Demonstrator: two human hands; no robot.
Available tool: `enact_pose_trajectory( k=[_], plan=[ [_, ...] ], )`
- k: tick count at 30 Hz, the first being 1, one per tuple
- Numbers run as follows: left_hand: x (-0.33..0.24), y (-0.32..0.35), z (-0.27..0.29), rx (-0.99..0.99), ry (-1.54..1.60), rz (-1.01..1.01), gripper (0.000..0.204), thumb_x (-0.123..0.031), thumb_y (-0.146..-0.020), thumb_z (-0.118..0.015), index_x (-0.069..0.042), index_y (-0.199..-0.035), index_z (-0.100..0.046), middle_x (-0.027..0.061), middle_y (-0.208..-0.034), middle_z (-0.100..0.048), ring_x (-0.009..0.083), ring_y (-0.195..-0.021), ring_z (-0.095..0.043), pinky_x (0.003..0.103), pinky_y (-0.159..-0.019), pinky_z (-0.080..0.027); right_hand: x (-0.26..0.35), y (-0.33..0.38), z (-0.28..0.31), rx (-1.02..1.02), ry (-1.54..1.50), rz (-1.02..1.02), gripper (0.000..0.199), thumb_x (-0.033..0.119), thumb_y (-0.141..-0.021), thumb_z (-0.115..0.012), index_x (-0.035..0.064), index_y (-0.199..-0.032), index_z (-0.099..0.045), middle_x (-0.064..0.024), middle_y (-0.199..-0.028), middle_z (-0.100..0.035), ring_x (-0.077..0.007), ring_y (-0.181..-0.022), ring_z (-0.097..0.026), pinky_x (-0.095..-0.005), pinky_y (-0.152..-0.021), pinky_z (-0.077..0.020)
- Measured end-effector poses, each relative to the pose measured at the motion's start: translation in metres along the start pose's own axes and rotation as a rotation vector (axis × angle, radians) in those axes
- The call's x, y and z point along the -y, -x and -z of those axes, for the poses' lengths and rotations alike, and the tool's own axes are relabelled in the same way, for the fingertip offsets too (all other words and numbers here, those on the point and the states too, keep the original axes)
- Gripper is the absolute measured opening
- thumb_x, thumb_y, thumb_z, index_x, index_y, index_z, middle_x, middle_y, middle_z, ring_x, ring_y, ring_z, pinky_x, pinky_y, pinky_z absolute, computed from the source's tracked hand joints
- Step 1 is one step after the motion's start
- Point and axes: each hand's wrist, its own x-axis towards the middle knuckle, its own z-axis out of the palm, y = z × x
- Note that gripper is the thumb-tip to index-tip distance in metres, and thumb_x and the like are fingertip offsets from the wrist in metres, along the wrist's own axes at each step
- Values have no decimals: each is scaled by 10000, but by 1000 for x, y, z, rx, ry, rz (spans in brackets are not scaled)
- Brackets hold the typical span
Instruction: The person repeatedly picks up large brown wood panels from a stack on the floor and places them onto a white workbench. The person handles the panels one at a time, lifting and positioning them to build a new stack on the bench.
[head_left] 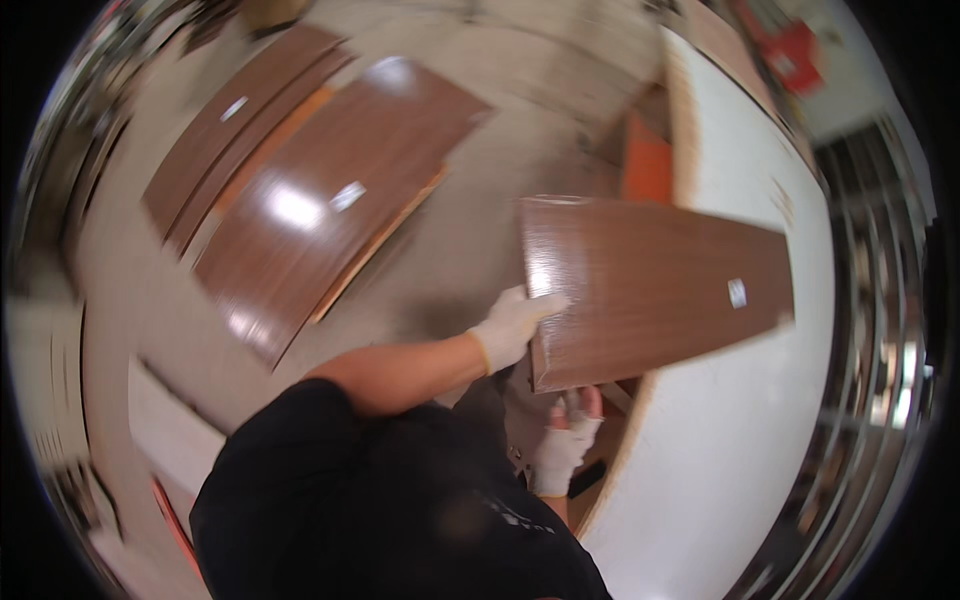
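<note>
A brown wood-grain panel with a small white label juts over the edge of a white-topped table, its far end over the tabletop. My left hand, in a pale glove, is closed on the panel's left edge, thumb flat on the glossy top and fingers hidden beneath. Just below the panel's near corner is my right hand, gloved with bare fingertips. Its fingers curl together around something small and greyish that I cannot make out. Whether they touch the panel is unclear.
On the left, low stacks of brown panels lie near the floor, with another brown stack beside them. An orange-red object stands by the table's far left edge. Metal racking lines the right side. A pale board lies at lower left.
</note>
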Motion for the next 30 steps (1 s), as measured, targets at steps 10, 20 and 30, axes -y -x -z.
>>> enact_pose_trajectory(
  k=[10, 20, 30],
  plan=[
    [-140, 189, 169, -538, -478, 38, 393, -319, -951, -746, 20, -1147, -708, 109, -984, -745, 167, -791, -698, 314, -650, -550, -3, -89, 6, -129, -1057, -301, 489, 331, -1059, -536, 79, -1477, -545, -136, -1517, -544, -359, -1360, -540, -522, -1168, -456],
    [-116, 281, 255, -1345, -377, -410, 688, -544, -1030, -602, 108, -1221, -711, 123, -1115, -733, 201, -985, -661, 363, -892, -525, -14, -139, -113, 532, -911, -443, 351, 54, -917, -649, 30, -1267, -640, -138, -1213, -700, -310, -1140, -678, -492, -1001, -577],
    [-205, 277, 421, -1632, -447, -462, 738, -621, -1022, -562, 98, -1022, -726, 134, -969, -710, 211, -882, -626, 407, -836, -510, 2, -181, -457, 698, -862, -760, 266, 105, -1001, -681, 74, -1254, -605, -76, -1251, -641, -282, -1182, -616, -521, -1008, -530]
  ],
)
